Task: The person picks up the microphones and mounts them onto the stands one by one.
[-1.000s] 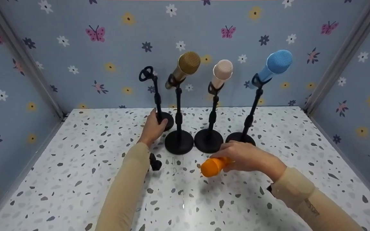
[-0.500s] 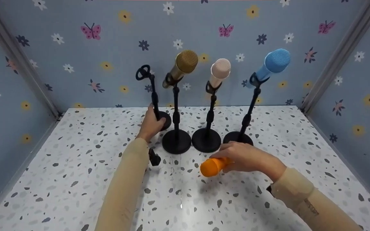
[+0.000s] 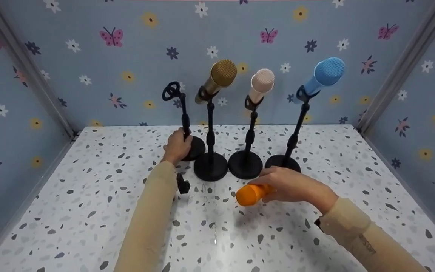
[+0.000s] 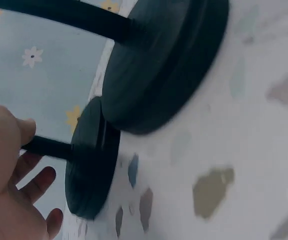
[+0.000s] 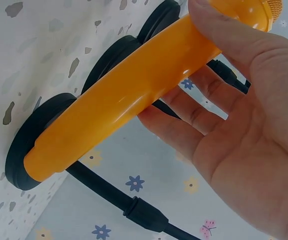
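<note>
My left hand [image 3: 178,145] grips the lower pole of the leftmost black microphone stand [image 3: 185,117], whose clip at the top holds no microphone. In the left wrist view, thumb and fingers wrap that pole just above its round base [image 4: 91,165]. My right hand [image 3: 287,184] holds an orange microphone [image 3: 250,194] over the table, its head pointing left. The right wrist view shows the orange microphone's long body [image 5: 118,100] pinched between thumb and fingers near the head. Beside the left hand's stand is a second stand bearing a gold microphone [image 3: 221,75].
A pale pink microphone [image 3: 262,83] and a blue microphone [image 3: 327,73] sit tilted in two further stands to the right. All stands line the back of the speckled white table [image 3: 89,211]. A flower-patterned wall [image 3: 138,68] rises behind.
My left hand has drawn the leftmost stand slightly toward me, so its base now sits closer to the gold microphone's stand. The right hand and orange microphone stay nearly still.
</note>
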The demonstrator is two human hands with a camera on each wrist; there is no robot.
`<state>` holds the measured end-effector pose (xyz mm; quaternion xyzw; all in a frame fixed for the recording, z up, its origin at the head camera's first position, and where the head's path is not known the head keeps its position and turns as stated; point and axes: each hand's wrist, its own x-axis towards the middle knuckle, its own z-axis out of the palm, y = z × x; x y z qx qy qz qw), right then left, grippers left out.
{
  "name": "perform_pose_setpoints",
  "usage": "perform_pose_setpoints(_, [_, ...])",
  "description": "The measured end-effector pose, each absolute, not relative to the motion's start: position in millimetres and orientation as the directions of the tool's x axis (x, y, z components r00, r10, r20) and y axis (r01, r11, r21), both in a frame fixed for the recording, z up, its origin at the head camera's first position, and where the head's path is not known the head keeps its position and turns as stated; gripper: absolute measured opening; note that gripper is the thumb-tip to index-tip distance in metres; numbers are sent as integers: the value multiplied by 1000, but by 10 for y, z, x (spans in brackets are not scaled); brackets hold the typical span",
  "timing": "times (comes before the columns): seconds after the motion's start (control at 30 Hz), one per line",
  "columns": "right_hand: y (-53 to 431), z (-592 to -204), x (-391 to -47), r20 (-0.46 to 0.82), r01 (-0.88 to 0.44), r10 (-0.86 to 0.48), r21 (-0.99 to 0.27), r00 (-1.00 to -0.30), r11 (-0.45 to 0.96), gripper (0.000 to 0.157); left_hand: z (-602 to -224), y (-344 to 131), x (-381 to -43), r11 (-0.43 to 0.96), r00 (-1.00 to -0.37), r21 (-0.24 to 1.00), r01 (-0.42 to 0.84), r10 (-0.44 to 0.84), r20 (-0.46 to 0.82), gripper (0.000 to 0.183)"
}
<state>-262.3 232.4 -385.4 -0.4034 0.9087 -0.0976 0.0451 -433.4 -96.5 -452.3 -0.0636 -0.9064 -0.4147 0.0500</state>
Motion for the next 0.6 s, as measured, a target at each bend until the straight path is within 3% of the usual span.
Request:
perform_pose_setpoints(0.17, [2320,-3856,-2614,6,-728,-747,-226,-665,647,53,-4514,-1055,-4249,683,-977,699,213,129,171,31])
perform_pose_setpoints(0.4, [2328,-3865,-2602,21,-749,-765,-222,-644,624,55,-4559,-1249,-4081,769,-982,613,184,120,145,33])
perform_pose_setpoints(0.6, [2358,-3867,-2612,19,-746,-761,-218,-648,630,54,-4600,-1423,-3845,773,-962,573,273,201,187,32])
